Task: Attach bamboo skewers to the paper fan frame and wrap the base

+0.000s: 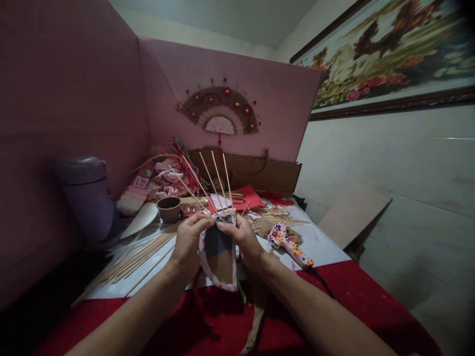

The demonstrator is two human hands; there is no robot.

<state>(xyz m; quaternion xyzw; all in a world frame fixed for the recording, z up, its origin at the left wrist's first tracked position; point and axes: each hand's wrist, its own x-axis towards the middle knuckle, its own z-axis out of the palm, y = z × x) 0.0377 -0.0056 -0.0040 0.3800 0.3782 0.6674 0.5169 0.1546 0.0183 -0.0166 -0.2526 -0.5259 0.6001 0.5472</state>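
Observation:
Between my two hands is a half-round cardboard piece (pixel 218 269) with a pink-and-white fabric edge, its brown back facing me. Several thin wooden sticks (pixel 213 178) fan upward from its top edge. My left hand (pixel 187 242) is closed at the upper left, thumb and fingers pinching near the base of a stick. On the right side, my right hand (pixel 247 240) grips the cardboard, its thumb lying across the upper part near the stick bases. How the sticks are fixed is hidden by my fingers.
A patterned hot glue gun (pixel 289 244) lies to the right, its cord trailing off. Loose sticks (pixel 143 252) spread at left, near a brown cup (pixel 168 209) and a purple cylindrical container (pixel 88 200). Red paper (pixel 248 197) lies behind. A decorated fan (pixel 220 111) hangs on the pink panel.

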